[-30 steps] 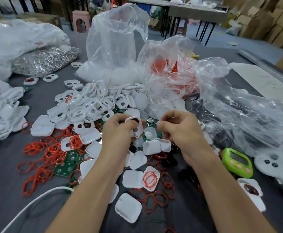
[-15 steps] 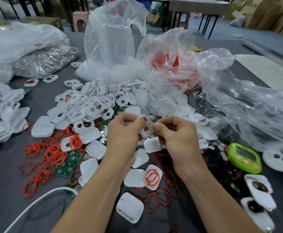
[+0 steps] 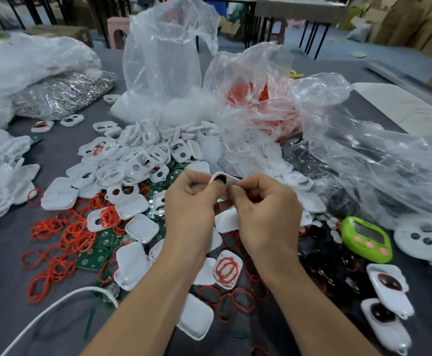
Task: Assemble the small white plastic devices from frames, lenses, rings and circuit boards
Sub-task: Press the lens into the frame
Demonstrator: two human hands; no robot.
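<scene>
Head view: we pinch one white frame (image 3: 225, 179) over the table's middle, left hand (image 3: 191, 201) and right hand (image 3: 266, 209) both curled on it. A few finished-looking units (image 3: 387, 281) lie at right. Heaps of loose frames (image 3: 132, 160), red rings (image 3: 66, 235) and green boards (image 3: 94, 258) suggest most work is ahead.

Both hands meet above the bench (image 3: 9, 291): the left hand (image 3: 191, 209) and the right hand (image 3: 266, 211) pinch one white frame (image 3: 222, 179) with a dark lens between their fingertips. Red rings (image 3: 63, 237) lie left of the left hand.
</scene>
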